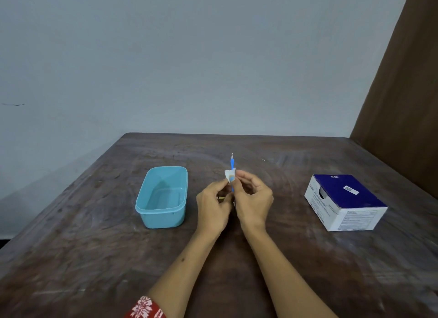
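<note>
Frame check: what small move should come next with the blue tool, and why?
Probably slide the white swab up the blue tool toward its tip: the left hand and right hand pinch the swab round the shaft, and the stretch above it stands bare.

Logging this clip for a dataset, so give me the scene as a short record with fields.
work: white pad held round a slim blue tool
left hand: fingers pinch the white pad
right hand: fingers pinch the blue tool at the pad
tool pose: upright, above the table
left of the hands: open blue tub
right of the hands: swab box, closed
</note>
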`<state>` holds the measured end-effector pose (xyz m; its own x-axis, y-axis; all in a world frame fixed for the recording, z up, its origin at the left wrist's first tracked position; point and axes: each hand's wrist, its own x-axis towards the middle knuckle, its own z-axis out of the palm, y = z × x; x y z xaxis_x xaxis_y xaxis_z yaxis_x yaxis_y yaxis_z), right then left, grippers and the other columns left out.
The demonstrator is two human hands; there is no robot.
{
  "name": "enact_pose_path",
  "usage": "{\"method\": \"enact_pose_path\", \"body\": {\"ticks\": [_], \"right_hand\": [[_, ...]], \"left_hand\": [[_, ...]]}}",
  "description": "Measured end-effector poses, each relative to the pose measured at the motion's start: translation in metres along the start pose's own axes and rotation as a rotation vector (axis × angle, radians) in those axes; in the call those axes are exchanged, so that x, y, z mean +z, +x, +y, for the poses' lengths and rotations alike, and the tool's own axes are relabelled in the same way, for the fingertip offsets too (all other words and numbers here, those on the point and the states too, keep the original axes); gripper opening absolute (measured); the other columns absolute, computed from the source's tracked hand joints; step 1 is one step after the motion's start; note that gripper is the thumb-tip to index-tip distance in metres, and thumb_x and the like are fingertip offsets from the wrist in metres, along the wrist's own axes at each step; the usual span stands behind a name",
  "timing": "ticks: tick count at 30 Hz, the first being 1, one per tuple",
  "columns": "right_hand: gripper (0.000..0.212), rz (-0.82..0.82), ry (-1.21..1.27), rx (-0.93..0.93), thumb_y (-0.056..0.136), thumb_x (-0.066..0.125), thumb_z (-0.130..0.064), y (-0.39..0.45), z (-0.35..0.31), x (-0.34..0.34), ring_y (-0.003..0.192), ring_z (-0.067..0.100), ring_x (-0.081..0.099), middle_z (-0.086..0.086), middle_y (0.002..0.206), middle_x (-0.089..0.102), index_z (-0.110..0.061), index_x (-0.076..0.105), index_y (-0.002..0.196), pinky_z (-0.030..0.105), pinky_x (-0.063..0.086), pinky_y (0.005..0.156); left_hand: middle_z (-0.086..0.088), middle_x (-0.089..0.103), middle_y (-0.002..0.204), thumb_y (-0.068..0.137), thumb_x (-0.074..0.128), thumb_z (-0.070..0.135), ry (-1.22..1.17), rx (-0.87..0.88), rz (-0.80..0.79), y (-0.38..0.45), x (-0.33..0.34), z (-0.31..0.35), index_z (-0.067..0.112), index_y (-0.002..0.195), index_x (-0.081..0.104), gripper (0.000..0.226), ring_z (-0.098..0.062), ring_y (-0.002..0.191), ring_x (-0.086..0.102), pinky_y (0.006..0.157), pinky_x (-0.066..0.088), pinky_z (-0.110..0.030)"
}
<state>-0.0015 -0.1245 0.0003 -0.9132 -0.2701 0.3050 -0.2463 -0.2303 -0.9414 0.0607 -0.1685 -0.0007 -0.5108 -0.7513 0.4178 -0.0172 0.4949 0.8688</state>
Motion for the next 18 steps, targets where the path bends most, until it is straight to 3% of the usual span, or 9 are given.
{"method": "enact_pose_path", "body": {"ticks": [2, 5, 10, 14, 18], "right_hand": [[0.013, -0.039, -0.08, -0.018, 0.079, 0.072, -0.013, -0.0038, 0.0001, -0.0012, 0.078, 0.009, 0.07, -0.007, 0.084, 0.073, -0.021, 0.074, 0.09, 0.039, 0.058, 0.076], [0.013, -0.052, -0.186, -0.097, 0.081, 0.07, -0.015, -0.0082, -0.0015, -0.0033, 0.084, 0.015, 0.065, -0.012, 0.086, 0.066, -0.024, 0.073, 0.09, 0.044, 0.053, 0.08], [0.011, 0.006, -0.196, -0.188, 0.084, 0.066, -0.014, -0.0075, -0.0059, -0.0054, 0.088, 0.019, 0.062, -0.008, 0.088, 0.063, -0.015, 0.071, 0.094, 0.046, 0.052, 0.078], [0.01, -0.039, -0.242, -0.174, 0.078, 0.071, -0.018, -0.0095, -0.0058, -0.0047, 0.083, 0.009, 0.06, -0.013, 0.08, 0.062, -0.027, 0.069, 0.081, 0.033, 0.051, 0.079], [0.009, 0.02, -0.224, -0.23, 0.084, 0.066, -0.016, -0.0077, -0.0058, -0.0042, 0.086, 0.016, 0.062, -0.009, 0.085, 0.061, -0.015, 0.071, 0.091, 0.034, 0.051, 0.075]], "left_hand": [[-0.005, 0.073, 0.09, 0.079, 0.062, -0.005, -0.008, -0.021, 0.055, -0.0019, -0.0012, 0.0002, 0.012, 0.108, 0.07, 0.035, -0.013, 0.08, 0.069, 0.076, 0.057, -0.034], [-0.003, 0.074, 0.088, 0.078, 0.064, -0.004, 0.011, -0.01, 0.102, -0.004, -0.0032, -0.0002, 0.011, 0.101, 0.072, 0.029, -0.011, 0.078, 0.068, 0.075, 0.057, -0.036], [0.005, 0.073, 0.089, 0.077, 0.066, -0.004, 0.074, 0.081, 0.06, -0.0094, -0.0023, 0.001, 0.016, 0.101, 0.073, 0.032, 0.001, 0.074, 0.063, 0.07, 0.046, -0.004], [0.004, 0.074, 0.086, 0.079, 0.064, -0.003, 0.057, 0.056, 0.094, -0.0081, -0.0047, -0.0004, 0.016, 0.099, 0.073, 0.029, -0.003, 0.075, 0.067, 0.071, 0.052, -0.015], [0.0, 0.075, 0.09, 0.08, 0.062, -0.004, 0.063, 0.027, 0.003, -0.0081, -0.0038, 0.0005, 0.012, 0.102, 0.073, 0.03, -0.004, 0.082, 0.068, 0.078, 0.054, -0.02]]}}
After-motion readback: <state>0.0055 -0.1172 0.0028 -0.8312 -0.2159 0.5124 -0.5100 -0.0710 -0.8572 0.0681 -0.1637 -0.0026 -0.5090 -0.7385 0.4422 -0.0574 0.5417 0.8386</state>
